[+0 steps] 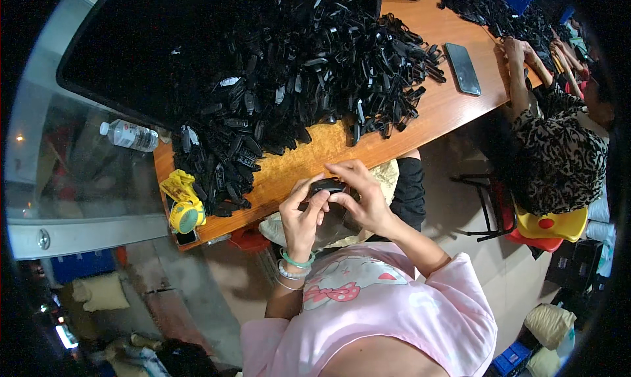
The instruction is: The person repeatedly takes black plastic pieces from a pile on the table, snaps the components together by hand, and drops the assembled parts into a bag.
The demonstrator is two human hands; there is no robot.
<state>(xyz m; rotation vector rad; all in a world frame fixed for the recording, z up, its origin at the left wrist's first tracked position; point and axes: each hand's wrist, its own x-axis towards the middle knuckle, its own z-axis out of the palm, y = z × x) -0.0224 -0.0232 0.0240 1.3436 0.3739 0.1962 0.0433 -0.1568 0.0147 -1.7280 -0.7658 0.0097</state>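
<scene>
Just off the table's near edge, both my hands meet around a small black plastic piece [327, 186]. My left hand [302, 214] pinches its left end between thumb and fingers. At its right side my right hand [366, 203] presses with the thumb, the fingers curving over the top. The piece's underside is hidden by my fingers. Beyond my hands a large heap of similar black plastic pieces [315, 68], elongated and glossy in places, covers much of the wooden table [289, 166].
A yellow object with a round greenish face [188, 214] sits at the table's left corner, a clear bottle [129, 135] behind it. A phone [463, 69] lies at right. Another person [559, 147] works there, near a yellow stool [551, 223]. A black bin [125, 55] stands far left.
</scene>
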